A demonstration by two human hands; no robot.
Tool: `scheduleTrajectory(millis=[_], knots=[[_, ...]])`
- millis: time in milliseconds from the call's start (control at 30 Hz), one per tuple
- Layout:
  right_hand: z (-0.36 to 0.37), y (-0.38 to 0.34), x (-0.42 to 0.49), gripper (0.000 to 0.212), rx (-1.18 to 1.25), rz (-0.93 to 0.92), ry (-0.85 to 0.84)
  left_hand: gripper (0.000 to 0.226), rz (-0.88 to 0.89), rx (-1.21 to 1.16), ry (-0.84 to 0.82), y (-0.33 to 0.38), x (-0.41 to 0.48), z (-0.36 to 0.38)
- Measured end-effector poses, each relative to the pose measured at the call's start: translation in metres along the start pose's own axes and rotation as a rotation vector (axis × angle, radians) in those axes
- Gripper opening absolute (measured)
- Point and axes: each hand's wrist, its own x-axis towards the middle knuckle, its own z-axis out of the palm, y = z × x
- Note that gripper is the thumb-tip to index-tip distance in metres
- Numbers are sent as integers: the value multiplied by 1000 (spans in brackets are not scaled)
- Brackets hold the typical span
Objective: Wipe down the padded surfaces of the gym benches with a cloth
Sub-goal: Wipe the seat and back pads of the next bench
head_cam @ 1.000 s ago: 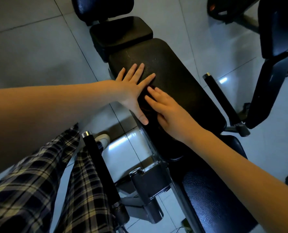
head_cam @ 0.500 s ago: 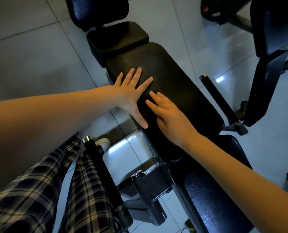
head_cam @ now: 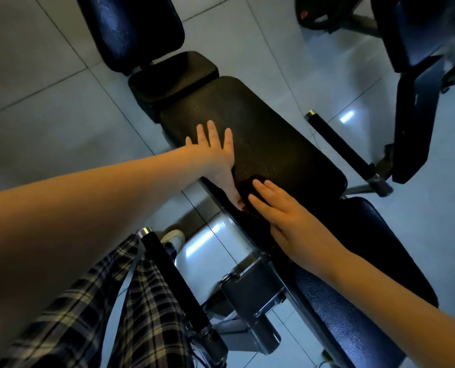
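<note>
The black gym bench runs from top left to bottom right, and its long middle pad (head_cam: 274,134) shows fine specks. My left hand (head_cam: 215,152) lies flat on that pad's left side with fingers spread, holding nothing. My right hand (head_cam: 287,216) presses flat on a small dark red cloth (head_cam: 246,188) at the pad's near left edge. Only a bit of the cloth shows past the fingertips, beside my left thumb. A short pad (head_cam: 173,75) and a shiny pad (head_cam: 130,27) lie beyond. The seat pad (head_cam: 367,261) passes under my right forearm.
Black foam-covered bars stick out on both sides of the bench (head_cam: 338,144) (head_cam: 173,277). A steel bracket (head_cam: 253,288) sits under the bench. Another padded machine (head_cam: 417,115) stands at right on the tiled floor. My plaid trousers (head_cam: 88,314) and shoe (head_cam: 173,237) are at lower left.
My left hand has slid a little farther up the pad and turned its fingers more upward. My right hand has drawn back slightly, and the red cloth now shows at its fingertips.
</note>
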Motion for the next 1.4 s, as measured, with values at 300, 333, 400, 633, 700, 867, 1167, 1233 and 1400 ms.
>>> scheduleTrajectory(millis=[300, 333, 400, 633, 700, 867, 1167, 1233, 1400], knots=[[-31, 41, 77, 55, -71, 318, 141, 170, 9, -17, -72, -4, 8, -1], [-33, 48, 86, 56, -98, 354, 145, 171, 10, -26, -71, -5, 8, 0], [-35, 55, 93, 55, -118, 392, 150, 172, 24, -35, -60, -8, 9, 3], [-18, 12, 14, 61, 48, 178, 56, 165, 37, -30, -43, -10, 6, 4], [-10, 4, -11, 63, 55, 98, 10, 164, 33, -33, -43, -9, 6, 5], [-14, 18, 4, 60, 8, 113, 68, 168, 36, -31, -61, -9, 4, 2], [-42, 66, 75, 54, -68, 549, 244, 168, 43, -32, -32, -8, 7, 4], [-39, 55, 69, 55, -61, 516, 201, 168, 50, -35, -34, -9, 6, 5], [-14, 0, 40, 57, 32, 253, 90, 159, 95, -22, 5, -16, 3, 6]])
